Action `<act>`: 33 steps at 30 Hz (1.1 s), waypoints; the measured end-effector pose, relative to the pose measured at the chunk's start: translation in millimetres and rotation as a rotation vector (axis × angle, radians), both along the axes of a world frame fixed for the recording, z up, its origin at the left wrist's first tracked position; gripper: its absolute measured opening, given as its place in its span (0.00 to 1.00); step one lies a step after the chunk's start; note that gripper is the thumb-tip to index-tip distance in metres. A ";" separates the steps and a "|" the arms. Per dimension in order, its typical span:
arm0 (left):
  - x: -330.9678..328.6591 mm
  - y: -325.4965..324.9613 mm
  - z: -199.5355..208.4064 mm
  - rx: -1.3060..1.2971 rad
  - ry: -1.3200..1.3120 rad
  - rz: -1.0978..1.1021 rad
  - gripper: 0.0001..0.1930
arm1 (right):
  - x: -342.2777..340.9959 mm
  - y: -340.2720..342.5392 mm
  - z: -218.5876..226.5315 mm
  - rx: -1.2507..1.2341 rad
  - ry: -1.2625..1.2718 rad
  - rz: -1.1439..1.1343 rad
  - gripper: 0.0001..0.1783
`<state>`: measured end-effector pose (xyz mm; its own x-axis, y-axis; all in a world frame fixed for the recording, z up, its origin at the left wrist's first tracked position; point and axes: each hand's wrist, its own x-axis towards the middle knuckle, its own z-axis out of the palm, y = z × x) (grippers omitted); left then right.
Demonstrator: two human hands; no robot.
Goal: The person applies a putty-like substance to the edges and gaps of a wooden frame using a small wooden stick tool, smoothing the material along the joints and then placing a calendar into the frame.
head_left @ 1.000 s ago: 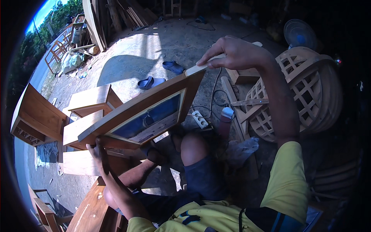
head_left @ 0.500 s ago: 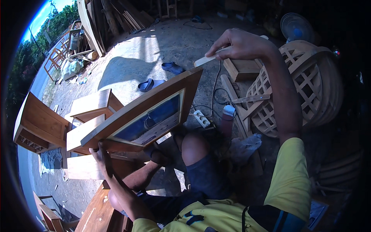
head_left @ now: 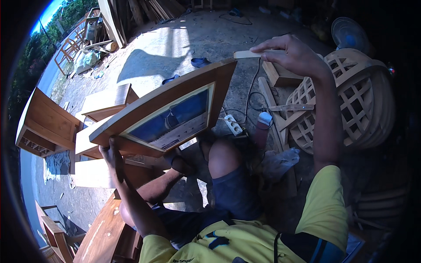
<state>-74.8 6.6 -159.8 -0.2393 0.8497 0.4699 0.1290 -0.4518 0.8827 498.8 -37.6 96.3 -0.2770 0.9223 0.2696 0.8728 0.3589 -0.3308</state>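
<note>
A wooden picture frame (head_left: 175, 96) is tilted up in front of me, with a blue and grey picture (head_left: 171, 117) set inside a pale border. Its lower left corner is gripped by my left hand (head_left: 112, 157), the thumb against the wood. In my right hand (head_left: 294, 55) is a pale flat strip (head_left: 248, 54), pinched between thumb and fingers. The strip's far end sits at the frame's upper right corner and seems to touch it. Whether the strip is a tool or plain wood, I cannot tell.
Wooden cabinets (head_left: 48, 125) stand at the left, and a wooden bench (head_left: 98, 232) lies below them. Curved lattice panels (head_left: 351, 98) lean at the right, near a fan (head_left: 349, 34). A power strip (head_left: 233, 124) with cables and a plastic bag (head_left: 283, 164) lie on the floor.
My right hand has shifted right, and the strip has turned from slanting to nearly level at the frame's corner. The view has tilted a little. My left hand keeps its hold.
</note>
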 end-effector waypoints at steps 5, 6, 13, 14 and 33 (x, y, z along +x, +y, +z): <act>-0.5 -2.8 1.2 -0.043 -0.001 -0.006 0.17 | -26.2 -5.7 -4.5 -0.052 0.010 0.028 0.18; -1.4 -3.9 -1.2 -0.056 -0.002 0.034 0.18 | -32.1 -4.4 -1.6 -0.095 -0.031 0.032 0.18; -5.5 -13.4 -10.6 -0.094 -0.017 0.119 0.23 | -36.1 18.7 -6.4 -0.173 0.005 0.148 0.16; -7.1 -14.1 -10.6 -0.097 0.020 0.103 0.23 | -32.3 21.6 -2.7 -0.172 0.003 0.150 0.16; -27.7 -0.4 -24.0 -0.161 0.014 0.091 0.34 | 11.1 1.7 0.4 -0.128 -0.025 -0.033 0.16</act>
